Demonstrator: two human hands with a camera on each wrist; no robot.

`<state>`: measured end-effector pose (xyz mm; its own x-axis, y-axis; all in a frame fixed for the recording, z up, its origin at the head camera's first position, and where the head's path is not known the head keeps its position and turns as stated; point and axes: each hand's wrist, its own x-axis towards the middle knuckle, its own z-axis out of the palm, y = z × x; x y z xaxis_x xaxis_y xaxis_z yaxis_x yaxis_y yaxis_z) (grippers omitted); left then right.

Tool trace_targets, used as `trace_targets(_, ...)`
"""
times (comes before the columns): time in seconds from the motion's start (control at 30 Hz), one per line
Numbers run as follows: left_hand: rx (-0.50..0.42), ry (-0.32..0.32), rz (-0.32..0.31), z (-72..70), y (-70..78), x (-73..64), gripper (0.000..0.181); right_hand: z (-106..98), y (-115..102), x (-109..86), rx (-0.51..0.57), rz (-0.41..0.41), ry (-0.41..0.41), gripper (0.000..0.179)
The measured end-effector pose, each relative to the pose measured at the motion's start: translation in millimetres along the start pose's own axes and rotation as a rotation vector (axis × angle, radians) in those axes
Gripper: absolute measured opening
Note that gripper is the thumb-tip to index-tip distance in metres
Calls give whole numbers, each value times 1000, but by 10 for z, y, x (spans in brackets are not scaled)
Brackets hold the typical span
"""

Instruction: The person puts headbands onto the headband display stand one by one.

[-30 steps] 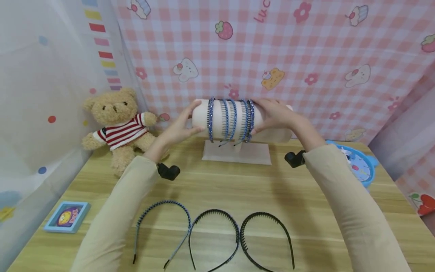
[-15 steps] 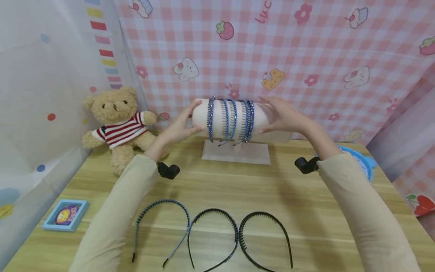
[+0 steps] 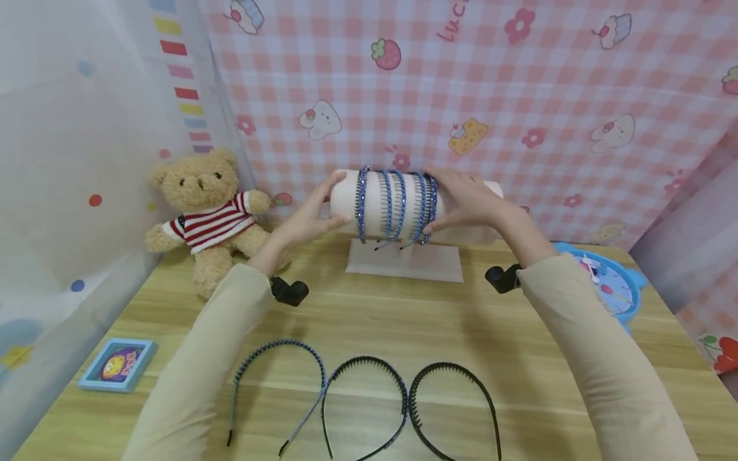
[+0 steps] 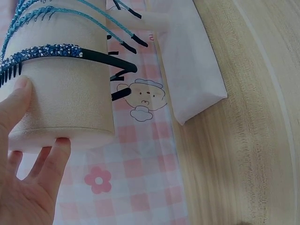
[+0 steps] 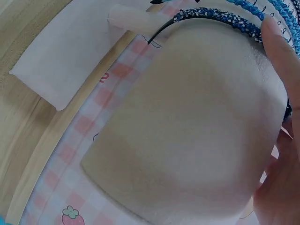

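A cream display roll on a flat base carries several blue headbands. My left hand holds the roll's left end, its thumb on the front and its other fingers around the end face, beside a glittery headband. At the rightmost glittery headband, my right hand has its thumb on the lower front and its fingertips at the top, gripping the band across the roll. The backs of the headbands are mostly hidden behind the roll.
Three more headbands lie in a row at the front: a blue one, a dark one and a black one. A teddy bear and blue frame are left; a blue clock is right.
My right hand slid right, off the end headband, half a second ago, and is now back left with thumb and fingers on it. My left hand stays at the roll's end.
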<state>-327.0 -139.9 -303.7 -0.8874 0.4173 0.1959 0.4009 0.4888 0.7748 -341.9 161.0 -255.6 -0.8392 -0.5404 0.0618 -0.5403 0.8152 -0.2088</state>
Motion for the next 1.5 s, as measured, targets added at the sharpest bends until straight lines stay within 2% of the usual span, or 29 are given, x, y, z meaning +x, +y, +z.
trace_targets(0.07,-2,0,2,-10,10,13,78,-23,17,3,20,-12,6,110)
trace_targets(0.13,19,10,32,-11,-73,71,79,-39,34,9,43,-29,17,110)
trace_targets(0.2,28,15,47,-10,-79,89,79,-44,51,0,47,-44,36,113)
trace_targets(0.27,25,14,41,5,-85,98,79,-34,51,-56,74,-43,89,112)
trace_targets(0.33,11,7,21,24,-81,87,79,-1,32,-158,112,-54,184,102)
trace_targets(0.4,2,-2,4,34,-80,74,79,49,-6,-282,169,-97,289,83)
trace_targets(0.47,-6,1,-5,31,-78,64,79,101,-55,-409,250,-163,327,59)
trace_targets(0.5,-4,3,-2,24,-80,62,78,126,-83,-465,282,-191,295,48)
trace_targets(0.53,-2,7,3,16,-79,59,78,153,-109,-519,329,-214,224,40)
trace_targets(0.6,0,17,7,-2,-77,59,78,227,-134,-595,426,-245,12,33)
trace_targets(0.67,-2,23,6,-15,-74,60,78,338,-138,-655,500,-222,-231,32)
trace_targets(0.73,1,23,1,-18,-71,58,77,484,-124,-707,532,-187,-443,37)
trace_targets(0.77,0,21,-9,-15,-71,57,78,563,-113,-736,519,-165,-520,40)
trace_targets(0.83,1,14,-14,-3,-71,52,78,716,-106,-806,493,-115,-649,44)
trace_targets(0.9,1,7,-18,11,-70,49,78,855,-112,-877,463,-58,-739,44)
trace_targets(0.97,0,4,-21,21,-68,48,79,985,-135,-938,455,-28,-789,41)
trace_targets(1.03,-1,6,-13,24,-66,49,79,1108,-177,-984,452,-34,-807,38)
trace_targets(1.17,12,9,6,21,-61,51,78,1265,-299,-1049,376,-68,-753,27)
trace_targets(1.37,18,15,2,20,-76,51,78,1293,-398,-1058,222,-82,-663,15)
trace_targets(1.5,19,11,4,29,-93,57,78,1261,-378,-1052,206,-86,-642,14)
